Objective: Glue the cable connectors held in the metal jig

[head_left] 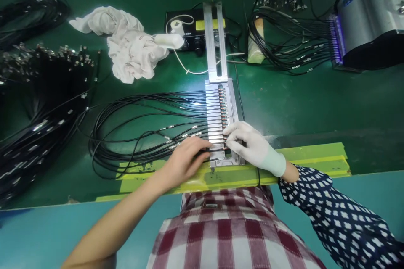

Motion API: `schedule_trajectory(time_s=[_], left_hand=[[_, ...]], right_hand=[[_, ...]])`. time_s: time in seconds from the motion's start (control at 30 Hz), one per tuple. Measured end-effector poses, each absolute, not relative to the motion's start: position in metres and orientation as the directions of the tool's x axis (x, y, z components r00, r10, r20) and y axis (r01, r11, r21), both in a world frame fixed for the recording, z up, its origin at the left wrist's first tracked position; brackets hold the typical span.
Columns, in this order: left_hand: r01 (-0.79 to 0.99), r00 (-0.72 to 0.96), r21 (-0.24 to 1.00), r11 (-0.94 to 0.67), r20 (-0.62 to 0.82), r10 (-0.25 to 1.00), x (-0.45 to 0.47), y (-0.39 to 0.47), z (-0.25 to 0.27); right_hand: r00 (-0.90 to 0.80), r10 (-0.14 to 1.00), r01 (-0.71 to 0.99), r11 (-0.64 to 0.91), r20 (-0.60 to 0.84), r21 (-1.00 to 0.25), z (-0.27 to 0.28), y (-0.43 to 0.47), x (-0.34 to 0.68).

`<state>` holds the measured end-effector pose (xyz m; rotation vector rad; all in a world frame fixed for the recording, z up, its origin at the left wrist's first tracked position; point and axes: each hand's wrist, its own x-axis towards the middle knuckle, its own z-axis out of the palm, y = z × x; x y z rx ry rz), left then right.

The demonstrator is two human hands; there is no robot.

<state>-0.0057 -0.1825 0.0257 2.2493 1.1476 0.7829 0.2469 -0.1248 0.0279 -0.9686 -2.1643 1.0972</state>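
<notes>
A metal slotted fixture lies on the bench in front of me, with several black cables set side by side across it. Their metal tips form a row along its slot, and the lengths loop off to the left. At the near end of the fixture, my bare left hand pinches a black cable between thumb and fingers. My right hand, in a white glove, is closed at the tip end of the nearest cables. Its fingertips cover the small part they touch, so I cannot make that out.
Bundles of black cables lie at left, near a crumpled white cloth. Behind the fixture stands a black control box under a metal frame. A silver machine sits at right. Yellow-green tape lines the bench edge.
</notes>
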Motion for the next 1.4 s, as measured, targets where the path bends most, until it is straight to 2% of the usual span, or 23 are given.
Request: schedule_trajectory(time_s=[0.13,0.2,0.3,0.37,0.53,0.67,0.77,0.83,0.97,1.07,1.13,1.3,1.4], left_hand=[[0.425,0.481,0.753,-0.503,0.283,0.83,0.004,-0.175,0.008],[0.407,0.516,0.759,-0.509,0.268,0.813,0.0,-0.174,0.002],[0.423,0.561,0.709,-0.564,0.284,0.778,-0.003,-0.172,-0.003],[0.476,0.595,0.61,-0.634,0.307,0.743,-0.003,-0.171,-0.003],[0.568,0.701,0.237,-0.788,0.362,0.614,0.001,-0.168,0.002],[0.538,0.768,0.079,-0.84,0.365,0.526,0.003,-0.167,0.013],[0.519,0.799,0.008,-0.855,0.352,0.488,0.006,-0.167,0.018],[0.523,0.788,0.047,-0.851,0.353,0.504,0.006,-0.166,0.018],[0.55,0.73,0.247,-0.798,0.324,0.602,0.002,-0.167,0.011],[0.563,0.712,0.316,-0.763,0.283,0.642,-0.003,-0.173,0.007],[0.609,0.68,0.312,-0.73,0.268,0.682,-0.005,-0.18,0.007],[0.717,0.63,0.18,-0.674,0.248,0.736,-0.005,-0.193,0.009],[0.701,0.654,0.197,-0.686,0.206,0.728,-0.003,-0.195,0.01]], right_hand=[[-0.485,0.865,0.395,0.348,0.129,-0.85,0.016,-0.114,0.26],[-0.408,0.907,0.418,0.287,0.104,-0.862,0.009,-0.109,0.267],[-0.38,0.919,0.409,0.265,0.101,-0.873,0.005,-0.105,0.272],[-0.386,0.916,0.398,0.272,0.11,-0.876,0.004,-0.105,0.27],[-0.367,0.922,0.4,0.273,0.121,-0.875,0.005,-0.106,0.265],[-0.359,0.925,0.406,0.276,0.126,-0.871,0.004,-0.105,0.263],[-0.363,0.923,0.397,0.274,0.124,-0.876,0.004,-0.105,0.263],[-0.365,0.924,0.395,0.267,0.117,-0.879,0.005,-0.105,0.263],[-0.371,0.923,0.396,0.261,0.107,-0.88,0.006,-0.105,0.264],[-0.37,0.923,0.399,0.259,0.104,-0.879,0.006,-0.106,0.264],[-0.372,0.923,0.4,0.259,0.103,-0.879,0.006,-0.106,0.263],[-0.375,0.922,0.409,0.254,0.092,-0.877,0.004,-0.102,0.262],[-0.385,0.917,0.413,0.273,0.106,-0.869,0.005,-0.102,0.263]])
